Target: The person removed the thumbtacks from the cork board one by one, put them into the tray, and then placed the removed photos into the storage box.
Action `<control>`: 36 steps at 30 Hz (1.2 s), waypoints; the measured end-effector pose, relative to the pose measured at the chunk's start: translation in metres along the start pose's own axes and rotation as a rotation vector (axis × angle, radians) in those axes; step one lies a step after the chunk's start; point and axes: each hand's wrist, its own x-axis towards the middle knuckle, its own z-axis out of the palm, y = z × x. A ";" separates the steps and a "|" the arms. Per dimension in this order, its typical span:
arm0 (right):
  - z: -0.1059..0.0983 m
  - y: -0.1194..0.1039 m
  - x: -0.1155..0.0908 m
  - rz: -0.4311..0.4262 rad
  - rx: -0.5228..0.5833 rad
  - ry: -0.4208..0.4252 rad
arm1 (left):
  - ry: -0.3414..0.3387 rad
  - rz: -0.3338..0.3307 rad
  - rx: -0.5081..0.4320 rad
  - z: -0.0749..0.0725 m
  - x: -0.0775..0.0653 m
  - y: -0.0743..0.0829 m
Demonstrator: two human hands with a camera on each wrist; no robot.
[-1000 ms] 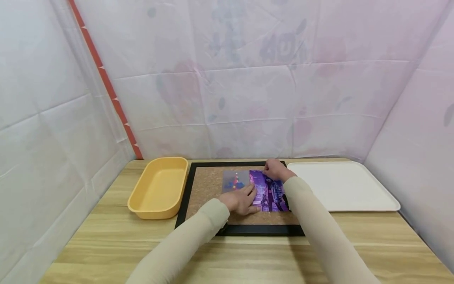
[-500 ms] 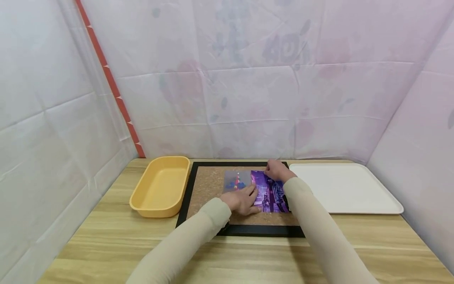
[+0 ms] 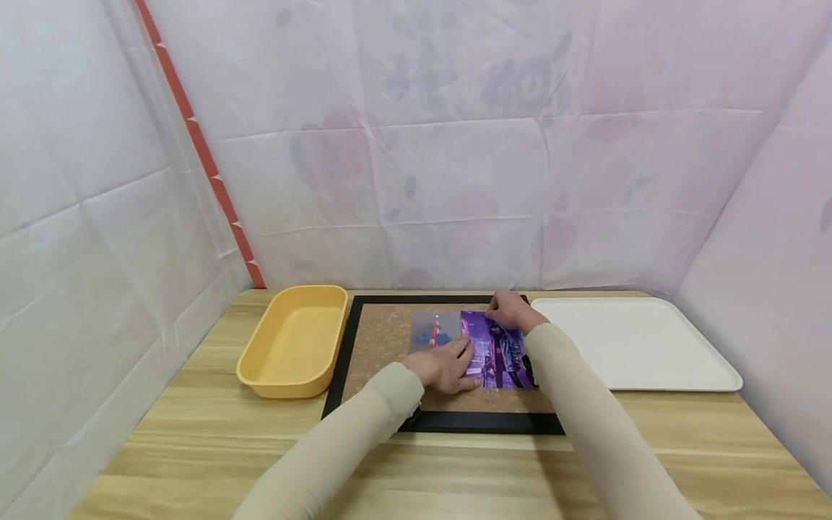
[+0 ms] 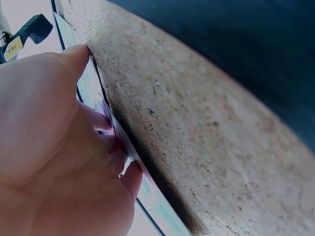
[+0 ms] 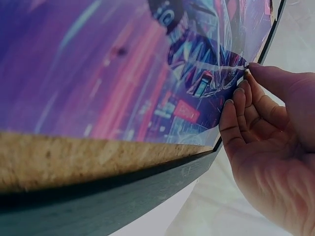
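Observation:
A cork board (image 3: 377,328) in a black frame lies on the table. On it, side by side, are a pale picture (image 3: 424,321) with a small colourful figure and a purple picture (image 3: 477,328) of a dark-clad figure. My left hand (image 3: 443,367) rests with spread fingers where the two pictures meet, thumb on the purple one. At the purple picture's far edge, my right hand (image 3: 510,310) brings thumb and fingertips together in a pinch. A small dark pin-like thing (image 5: 245,73) shows between them, mostly hidden; I cannot tell exactly what it is.
To the left of the board stands a deep yellow tray (image 3: 295,339). A flat white tray (image 3: 637,343) lies to its right, close against the frame. White printed cloth (image 3: 455,173) walls in the wooden table (image 3: 214,448) at the back and sides.
The right hand has shifted very slightly right along the purple picture's far edge. The left hand stays in place, and the head view has moved a little.

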 end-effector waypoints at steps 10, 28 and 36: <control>0.000 0.000 -0.001 -0.013 0.004 0.030 | 0.011 0.013 -0.025 -0.006 -0.014 0.000; 0.000 -0.009 -0.002 0.092 0.007 0.013 | 0.012 0.021 -0.024 -0.010 -0.020 0.004; -0.001 -0.009 -0.002 0.081 0.009 0.017 | 0.022 0.030 -0.011 -0.008 -0.016 0.002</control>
